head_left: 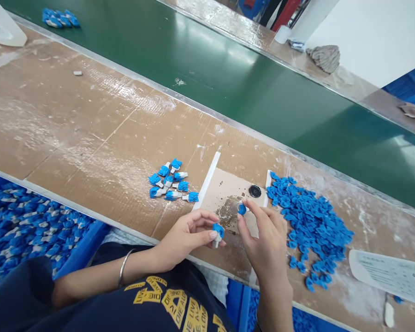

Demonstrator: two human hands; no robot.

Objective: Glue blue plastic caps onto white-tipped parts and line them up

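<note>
My left hand (pixel 195 233) pinches a blue-and-white piece (pixel 217 233) between thumb and fingers, above the table's front edge. To its right, my right hand (pixel 263 230) holds a small blue ring-like part (pixel 241 209) at its fingertips, apart from the left piece. Beneath the hands lies a pale, stained sheet (pixel 212 186) with a round black lid or dish (pixel 255 191) on it. Several blue-and-white pieces (pixel 174 195) are grouped left of the sheet. A large heap of loose blue parts (pixel 311 221) spreads to the right.
A blue bin (pixel 85 246) at lower left holds many blue-and-white pieces. A white bottle (pixel 390 274) lies at right, another (pixel 3 25) at upper left. Beyond the table runs a green belt (pixel 207 69) with a blue-and-white cluster (pixel 60 18). A grey cloth (pixel 325 57) rests on the far ledge.
</note>
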